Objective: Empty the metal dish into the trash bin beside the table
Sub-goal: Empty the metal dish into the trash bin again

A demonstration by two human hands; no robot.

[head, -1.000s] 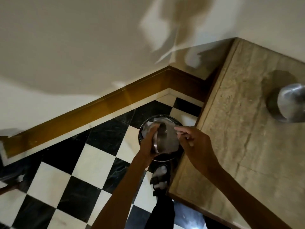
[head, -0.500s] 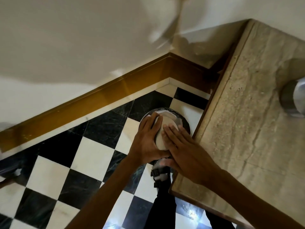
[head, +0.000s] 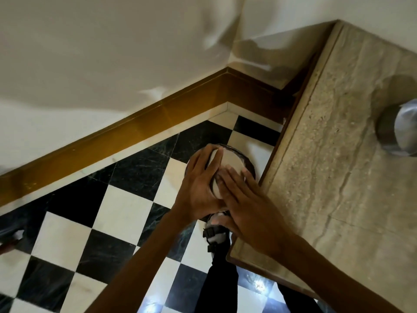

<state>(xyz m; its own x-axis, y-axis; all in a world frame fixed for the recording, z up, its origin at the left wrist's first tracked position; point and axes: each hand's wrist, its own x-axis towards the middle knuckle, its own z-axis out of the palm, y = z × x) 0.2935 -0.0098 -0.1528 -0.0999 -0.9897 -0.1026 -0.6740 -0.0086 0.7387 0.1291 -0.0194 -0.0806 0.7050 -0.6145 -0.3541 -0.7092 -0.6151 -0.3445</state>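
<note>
I count two hands, a left hand and a right hand, one metal dish, one trash bin and one table. One metal vessel stands on it, perhaps a cup. I see one sandalled foot.

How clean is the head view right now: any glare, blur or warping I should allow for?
Head view: wide-angle warping bends the skirting and table edge; soft shadows smear the wall; glare spots on the floor tiles; the metal cup at the right edge is blurred; hands and dish are fairly sharp.
</note>
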